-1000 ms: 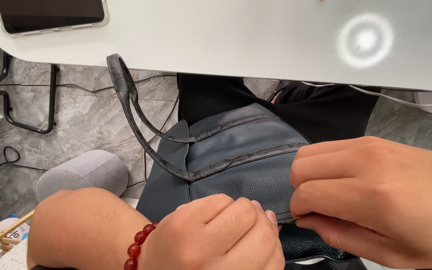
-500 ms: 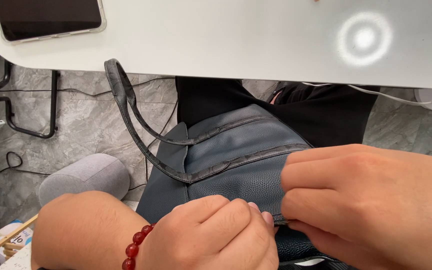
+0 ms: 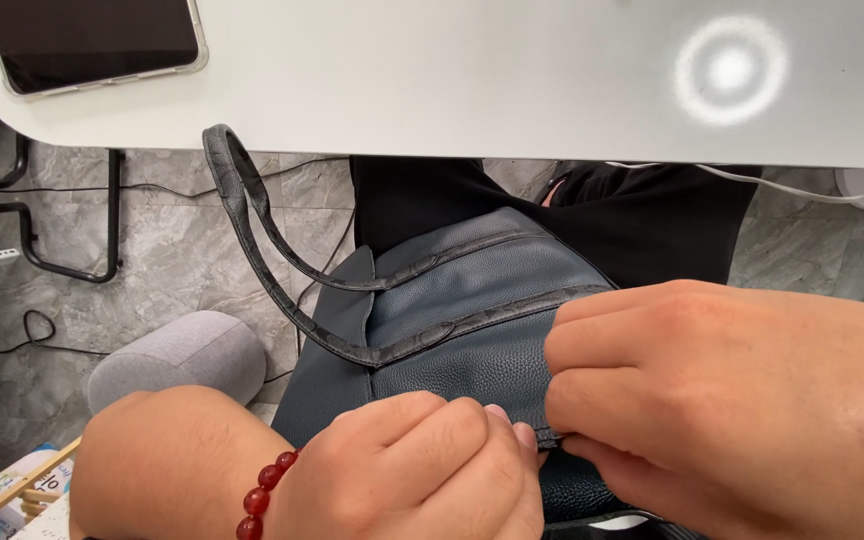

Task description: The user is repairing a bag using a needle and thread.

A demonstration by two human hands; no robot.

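Observation:
A dark blue-grey leather bag (image 3: 462, 300) lies on my lap below the white table edge. Its dark strap (image 3: 252, 230) loops up to the left, toward the table. My left hand (image 3: 422, 470), with a red bead bracelet (image 3: 264, 492) on the wrist, is curled shut at the bag's near edge. My right hand (image 3: 712, 400) pinches the same edge of the bag from the right, fingertips meeting those of the left hand. What lies between the fingers is hidden.
A white table (image 3: 472, 80) spans the top, with a phone in a clear case (image 3: 92, 40) at its left and a round light spot. A white cable (image 3: 802, 185) hangs at the right. A grey cushioned stool (image 3: 177, 355) and black chair legs stand on the grey tiled floor.
My right hand has slid a little to the left along the bag's edge, closer to the left hand. The view has shifted slightly; the bag stays on my lap.

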